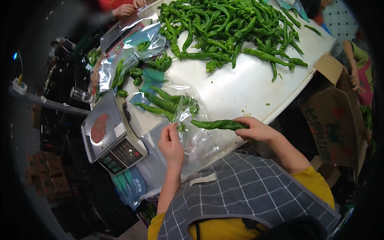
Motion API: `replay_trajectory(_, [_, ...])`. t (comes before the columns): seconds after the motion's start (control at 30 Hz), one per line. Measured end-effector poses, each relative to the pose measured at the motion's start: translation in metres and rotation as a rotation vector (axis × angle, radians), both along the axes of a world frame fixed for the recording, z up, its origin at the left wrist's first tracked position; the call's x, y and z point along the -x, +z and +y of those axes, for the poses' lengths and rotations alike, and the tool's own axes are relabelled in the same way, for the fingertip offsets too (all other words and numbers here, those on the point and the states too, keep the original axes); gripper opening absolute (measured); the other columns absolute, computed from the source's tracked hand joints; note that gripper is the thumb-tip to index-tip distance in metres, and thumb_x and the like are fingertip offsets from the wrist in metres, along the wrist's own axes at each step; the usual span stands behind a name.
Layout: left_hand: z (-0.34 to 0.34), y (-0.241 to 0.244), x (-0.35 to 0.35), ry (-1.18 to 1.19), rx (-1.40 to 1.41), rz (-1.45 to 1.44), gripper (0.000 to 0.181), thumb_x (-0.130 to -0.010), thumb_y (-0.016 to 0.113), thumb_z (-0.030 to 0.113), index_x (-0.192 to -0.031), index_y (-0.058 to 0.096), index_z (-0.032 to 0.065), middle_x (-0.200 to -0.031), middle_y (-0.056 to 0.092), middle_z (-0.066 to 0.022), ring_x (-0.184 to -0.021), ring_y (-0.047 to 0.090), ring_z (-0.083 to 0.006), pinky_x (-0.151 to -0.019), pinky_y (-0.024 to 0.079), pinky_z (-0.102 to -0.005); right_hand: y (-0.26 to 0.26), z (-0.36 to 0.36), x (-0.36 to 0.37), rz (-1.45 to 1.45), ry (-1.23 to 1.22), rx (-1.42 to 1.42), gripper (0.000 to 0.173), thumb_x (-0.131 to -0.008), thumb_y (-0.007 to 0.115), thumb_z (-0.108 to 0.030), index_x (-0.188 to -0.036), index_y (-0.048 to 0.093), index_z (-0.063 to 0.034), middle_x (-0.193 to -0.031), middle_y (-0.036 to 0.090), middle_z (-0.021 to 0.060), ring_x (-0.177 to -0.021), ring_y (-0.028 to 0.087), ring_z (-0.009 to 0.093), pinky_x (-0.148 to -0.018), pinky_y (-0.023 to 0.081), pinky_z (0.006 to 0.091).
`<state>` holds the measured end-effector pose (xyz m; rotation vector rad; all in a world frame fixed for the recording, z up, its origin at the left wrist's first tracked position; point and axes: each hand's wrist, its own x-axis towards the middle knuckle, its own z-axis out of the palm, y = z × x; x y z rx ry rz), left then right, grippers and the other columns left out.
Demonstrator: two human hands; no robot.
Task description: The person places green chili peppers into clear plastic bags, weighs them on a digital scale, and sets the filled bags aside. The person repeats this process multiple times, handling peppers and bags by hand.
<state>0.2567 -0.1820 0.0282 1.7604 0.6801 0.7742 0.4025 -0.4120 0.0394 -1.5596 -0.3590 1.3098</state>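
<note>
My right hand (255, 129) grips one end of a long green pepper (217, 124), whose tip points left toward a clear plastic bag (198, 141). My left hand (171, 145) is closed, its fingertips pinching the edge of that bag. Several green peppers (162, 103) lie inside the bag, stems toward its mouth, over a printed blue-green panel (151, 81). Beyond the bag, a large heap of green peppers (234, 30) covers the far part of the white table (192, 72).
A digital scale (120, 144) with a stained metal pan stands left of the bag. Flat printed bags (132, 183) lie beneath it. Filled pepper bags (120, 66) sit farther back. A cardboard box (333, 123) stands right of the table. Other people's hands (126, 10) show at the far edge.
</note>
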Motion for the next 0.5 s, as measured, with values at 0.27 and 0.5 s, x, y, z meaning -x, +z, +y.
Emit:
replay_trajectory(0.27, [-0.007, -0.007, -0.004, -0.079, -0.021, -0.001, 0.015, -0.089, 0.055, 0.012, -0.092, 0.062, -0.0007, -0.074, 0.06, -0.0039, -0.064, 0.05, -0.0066, -0.057, 0.04, -0.0203, -0.008, 0.035, 0.027, -0.147, -0.036, -0.019, 0.048, -0.08, 0.06, -0.019, -0.124, 0.045, -0.0032, -0.078, 0.055, 0.0027, -0.063, 0.051, 0.009, -0.055, 0.042, 0.0232])
replay_trajectory(0.5, [-0.019, -0.007, 0.004, -0.121, -0.134, 0.015, 0.017, -0.089, 0.055, 0.012, -0.094, 0.063, -0.0014, -0.075, 0.06, -0.0026, -0.065, 0.049, -0.0065, -0.059, 0.04, -0.0201, -0.018, 0.062, 0.037, -0.377, -0.055, -0.335, 0.05, -0.077, 0.061, -0.009, -0.124, 0.044, -0.0031, -0.106, 0.054, 0.0076, -0.095, 0.05, 0.014, -0.082, 0.041, 0.0262])
